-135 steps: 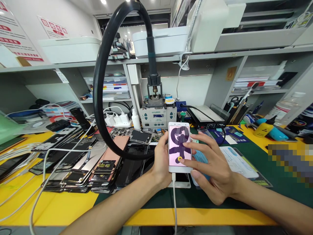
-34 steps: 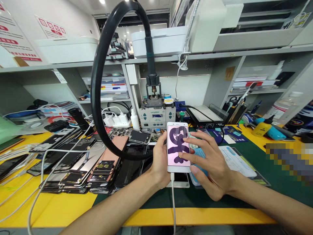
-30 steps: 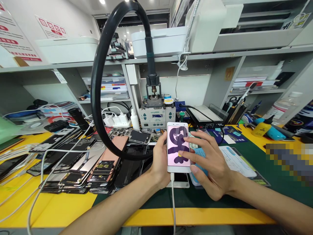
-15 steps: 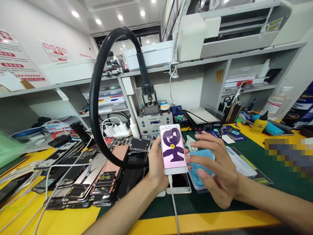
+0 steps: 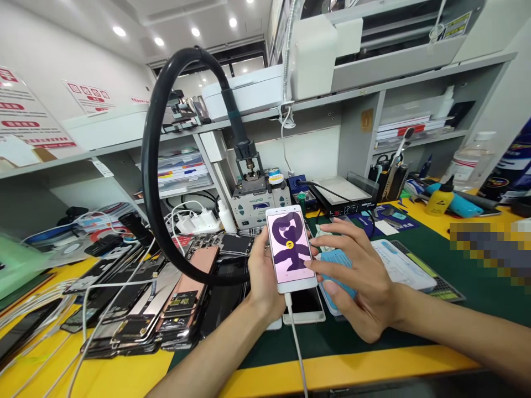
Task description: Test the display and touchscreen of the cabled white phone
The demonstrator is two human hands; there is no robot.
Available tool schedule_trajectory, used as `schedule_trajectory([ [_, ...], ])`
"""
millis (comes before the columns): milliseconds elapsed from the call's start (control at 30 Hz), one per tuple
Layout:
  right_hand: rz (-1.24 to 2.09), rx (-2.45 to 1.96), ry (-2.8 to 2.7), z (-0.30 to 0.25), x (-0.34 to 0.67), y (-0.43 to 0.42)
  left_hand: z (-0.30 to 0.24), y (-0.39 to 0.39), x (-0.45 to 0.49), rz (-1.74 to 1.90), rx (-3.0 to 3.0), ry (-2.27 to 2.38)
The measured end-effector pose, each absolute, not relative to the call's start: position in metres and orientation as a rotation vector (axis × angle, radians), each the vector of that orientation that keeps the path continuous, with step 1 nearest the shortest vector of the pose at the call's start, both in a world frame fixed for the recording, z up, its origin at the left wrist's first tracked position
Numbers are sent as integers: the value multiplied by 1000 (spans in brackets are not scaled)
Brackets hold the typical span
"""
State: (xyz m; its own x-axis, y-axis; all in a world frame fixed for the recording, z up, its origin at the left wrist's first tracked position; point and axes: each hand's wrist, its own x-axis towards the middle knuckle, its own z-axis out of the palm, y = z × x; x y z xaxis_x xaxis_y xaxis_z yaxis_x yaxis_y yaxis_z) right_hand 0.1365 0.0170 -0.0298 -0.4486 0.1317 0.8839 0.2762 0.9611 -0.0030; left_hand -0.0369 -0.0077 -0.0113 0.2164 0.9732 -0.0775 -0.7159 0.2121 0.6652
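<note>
A white smartphone [image 5: 291, 279] is held upright and slightly tilted in my left hand [image 5: 261, 276], whose fingers wrap round its back and edges. Its lit screen shows a dark purple figure on pale pink with a yellow dot in the middle. A white cable [image 5: 295, 337] runs from the phone's bottom edge towards me. My right hand [image 5: 360, 276] has its fingers spread, and the index fingertip is at the lower right of the screen. Beneath the held phone, a second white phone [image 5: 309, 317] lies on the green mat. A light-blue card or case [image 5: 338, 265] lies partly under my right hand.
Stacked phone parts [image 5: 182, 309] cover the left side. A thick black hose [image 5: 150, 160] arches from the hot-air station [image 5: 259, 207] over them. At the back right stand a heating plate [image 5: 344, 190], a yellow bottle [image 5: 440, 198] and a tool holder [image 5: 392, 179].
My right hand has moved left, bringing its index fingertip onto the lower screen. The figure on the screen has changed slightly. The view has shifted a little.
</note>
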Motion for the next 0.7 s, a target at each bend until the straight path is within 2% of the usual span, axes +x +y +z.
schedule_trajectory([
  [700, -141, -334, -1965, -33, 135, 21, -15, -8, -35, 1234, 527, 542],
])
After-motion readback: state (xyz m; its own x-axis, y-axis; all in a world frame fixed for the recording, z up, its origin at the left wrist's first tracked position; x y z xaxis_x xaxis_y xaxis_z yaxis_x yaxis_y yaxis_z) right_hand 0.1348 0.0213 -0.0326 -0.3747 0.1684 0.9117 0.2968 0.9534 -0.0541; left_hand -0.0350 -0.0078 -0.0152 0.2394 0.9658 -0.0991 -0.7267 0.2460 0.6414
